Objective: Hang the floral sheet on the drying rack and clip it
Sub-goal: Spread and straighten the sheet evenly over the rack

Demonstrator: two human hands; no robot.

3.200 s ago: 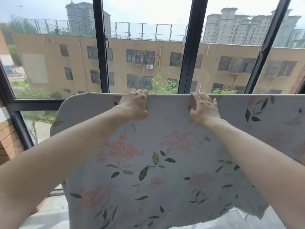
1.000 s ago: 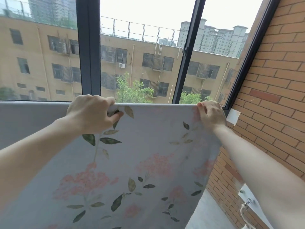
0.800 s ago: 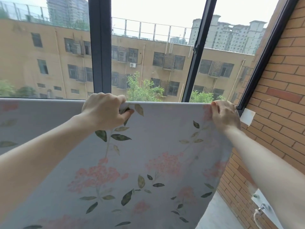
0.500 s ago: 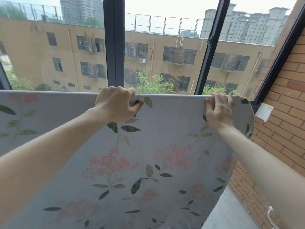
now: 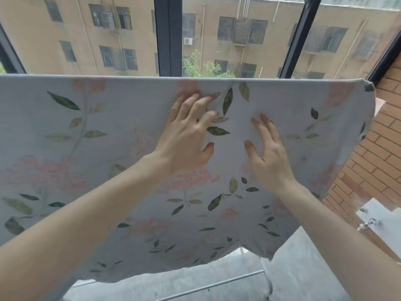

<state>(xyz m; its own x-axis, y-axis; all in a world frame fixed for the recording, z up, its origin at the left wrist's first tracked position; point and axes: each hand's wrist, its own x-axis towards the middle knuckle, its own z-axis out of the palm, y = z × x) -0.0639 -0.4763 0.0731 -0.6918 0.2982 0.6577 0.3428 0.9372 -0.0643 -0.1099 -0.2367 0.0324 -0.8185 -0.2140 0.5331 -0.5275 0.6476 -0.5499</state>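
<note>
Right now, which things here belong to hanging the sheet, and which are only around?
Belong to the job:
floral sheet, draped over a top edge
left hand, fingers straight on the sheet
right hand, fingers straight on the sheet
rack bars below

Only around:
window frame
brick wall
white bracket

No clip is in view.

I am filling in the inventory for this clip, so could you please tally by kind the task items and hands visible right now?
Floral sheet: 1, draped over a hidden bar
Hands: 2, left hand and right hand, both flat on the sheet
Clips: 0 visible
Rack tubes: 1, a grey rack tube below the sheet
Total: 4
</note>
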